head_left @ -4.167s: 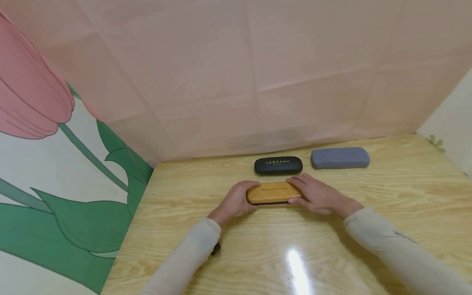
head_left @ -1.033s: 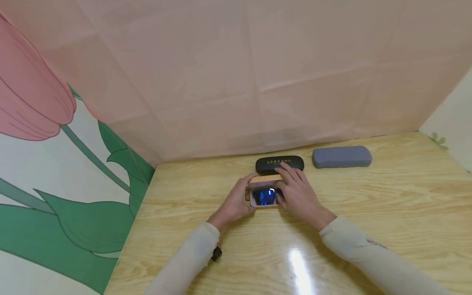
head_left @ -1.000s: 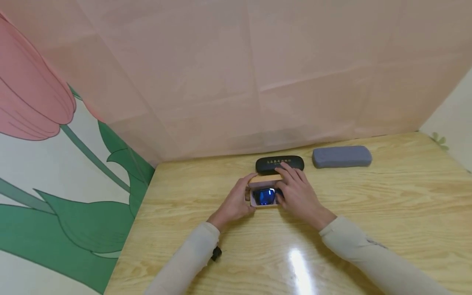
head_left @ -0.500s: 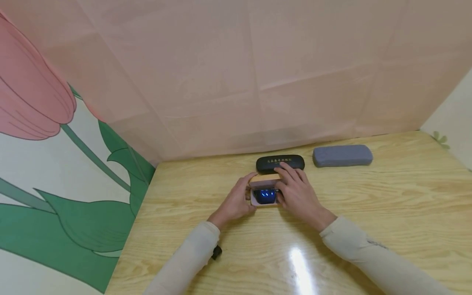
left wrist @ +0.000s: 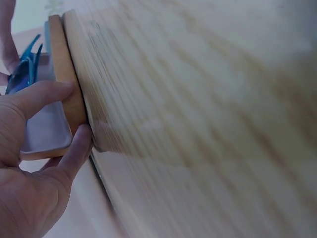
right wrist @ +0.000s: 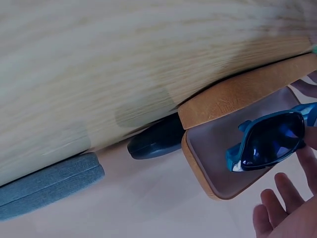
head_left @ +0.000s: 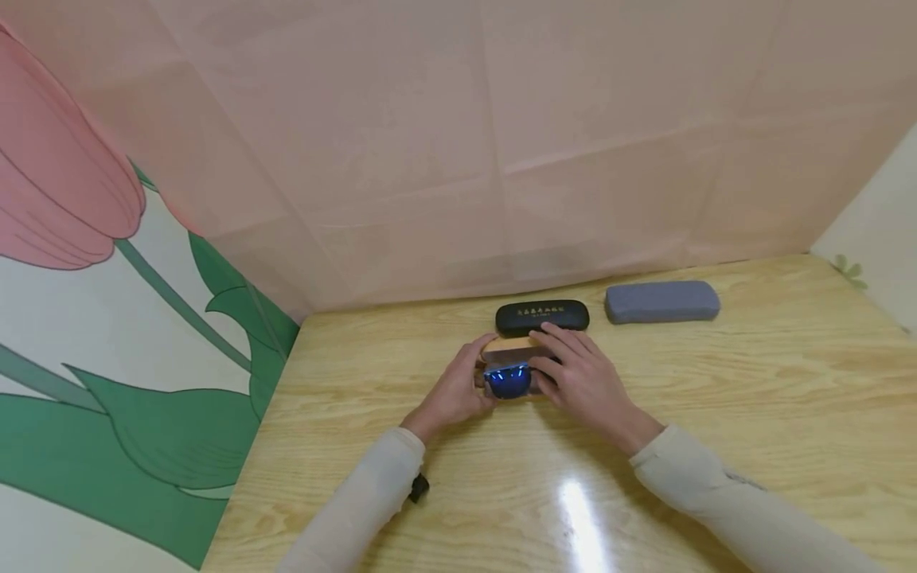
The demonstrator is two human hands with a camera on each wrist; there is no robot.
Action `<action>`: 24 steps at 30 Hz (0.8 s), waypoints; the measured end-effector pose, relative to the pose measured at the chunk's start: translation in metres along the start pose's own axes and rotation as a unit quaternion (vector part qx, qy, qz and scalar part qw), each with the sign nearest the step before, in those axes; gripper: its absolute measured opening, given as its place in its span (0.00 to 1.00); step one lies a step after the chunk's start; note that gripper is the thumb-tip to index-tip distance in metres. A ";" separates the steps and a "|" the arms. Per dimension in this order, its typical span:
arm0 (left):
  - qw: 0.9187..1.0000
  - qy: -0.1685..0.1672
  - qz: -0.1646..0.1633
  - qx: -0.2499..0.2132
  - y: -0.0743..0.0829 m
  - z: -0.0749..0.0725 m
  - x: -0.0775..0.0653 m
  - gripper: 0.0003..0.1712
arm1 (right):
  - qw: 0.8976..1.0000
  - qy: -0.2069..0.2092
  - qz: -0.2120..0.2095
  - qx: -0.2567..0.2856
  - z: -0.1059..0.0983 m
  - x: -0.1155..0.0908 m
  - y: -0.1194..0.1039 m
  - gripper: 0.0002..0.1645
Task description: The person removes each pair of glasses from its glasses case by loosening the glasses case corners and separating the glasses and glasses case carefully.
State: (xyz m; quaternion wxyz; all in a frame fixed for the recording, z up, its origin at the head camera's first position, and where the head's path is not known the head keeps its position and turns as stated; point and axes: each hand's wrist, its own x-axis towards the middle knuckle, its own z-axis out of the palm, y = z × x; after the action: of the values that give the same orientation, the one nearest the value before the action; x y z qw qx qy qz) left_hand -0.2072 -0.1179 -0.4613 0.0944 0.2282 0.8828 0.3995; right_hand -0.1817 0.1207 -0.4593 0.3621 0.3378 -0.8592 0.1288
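My left hand grips the left end of a tan glasses case that stands with its lid up on the table. The left wrist view shows the thumb over the rim of the case and a finger below it. Blue mirrored sunglasses are tilted up out of the case's grey lining. My right hand pinches them between thumb and finger, its other fingers spread over the lid's edge. In the right wrist view the sunglasses have a teal frame and hang in front of the lining.
Just behind the tan case lies a closed black glasses case with gold lettering. To its right rests a closed blue-grey case. A pink cloth hangs along the back edge of the wooden table.
Earlier the tan case was nearly closed between both hands; its lid is now up. In the last half second the sunglasses have risen and tilted out of the lining, in my right hand.
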 end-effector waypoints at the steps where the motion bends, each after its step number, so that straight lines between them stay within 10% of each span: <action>1: 1.000 -0.001 0.000 0.000 0.000 0.000 0.000 0.64 | 1.000 0.004 -0.002 0.001 -0.001 0.000 0.000 0.12; 24: 0.996 -0.087 0.031 0.020 -0.016 -0.020 0.006 0.57 | 0.998 -0.030 0.051 0.034 -0.021 0.001 -0.029 0.10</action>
State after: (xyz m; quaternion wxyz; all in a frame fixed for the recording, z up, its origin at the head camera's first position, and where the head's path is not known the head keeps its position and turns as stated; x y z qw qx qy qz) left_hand -0.2247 -0.1377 -0.4595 0.1541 0.2912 0.8717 0.3628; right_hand -0.1510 0.1084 -0.4442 0.3174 0.3094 -0.8809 0.1657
